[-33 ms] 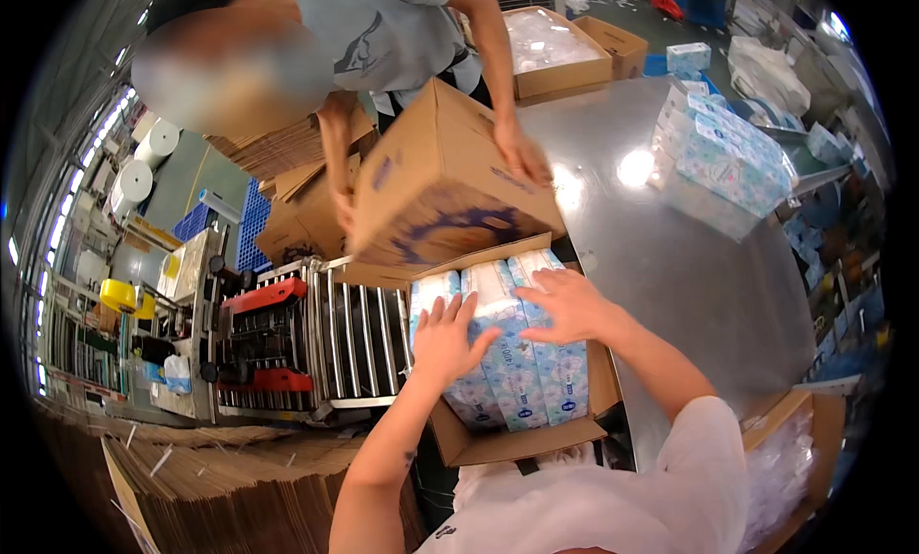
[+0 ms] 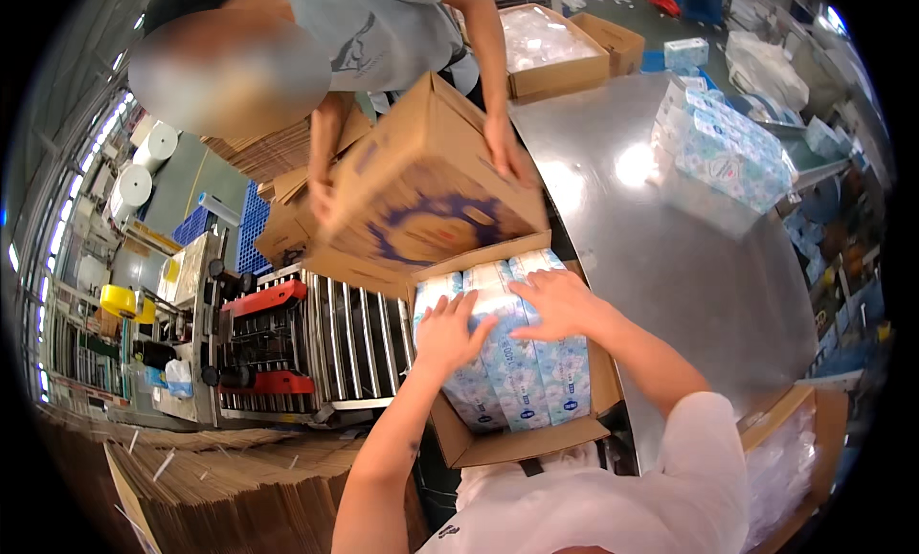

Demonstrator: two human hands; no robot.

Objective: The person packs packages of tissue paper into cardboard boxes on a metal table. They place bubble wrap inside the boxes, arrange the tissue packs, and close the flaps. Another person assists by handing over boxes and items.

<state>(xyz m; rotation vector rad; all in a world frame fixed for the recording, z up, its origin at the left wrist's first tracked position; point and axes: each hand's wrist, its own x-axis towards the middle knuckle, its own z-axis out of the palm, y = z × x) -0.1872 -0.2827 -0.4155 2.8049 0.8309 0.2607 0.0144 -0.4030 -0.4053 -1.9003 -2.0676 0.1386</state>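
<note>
Blue and white floral packs [image 2: 522,386], which look like wrapped tissues, stand side by side in an open cardboard carton [image 2: 522,447] in front of me. My left hand [image 2: 448,336] rests on the left part of the packs, fingers spread. On their right part lies my right hand [image 2: 558,305], also spread and gripping nothing. Just beyond, a co-worker holds a second carton [image 2: 421,195] tilted between both hands. Its purple-printed side faces me, and its lower edge is close to the far flap of my carton.
To the right is a steel table [image 2: 708,305] with a clear-wrapped bundle of floral packs [image 2: 723,166]. A roller conveyor [image 2: 359,339] with a red-railed machine [image 2: 268,300] stands left. Flattened cartons [image 2: 239,492] are stacked lower left. A carton of plastic film [image 2: 785,468] sits lower right.
The co-worker's carton has swung left and tilted, showing more of its printed side. The co-worker's hands moved left with it. My hands stay nearly in place on the packs.
</note>
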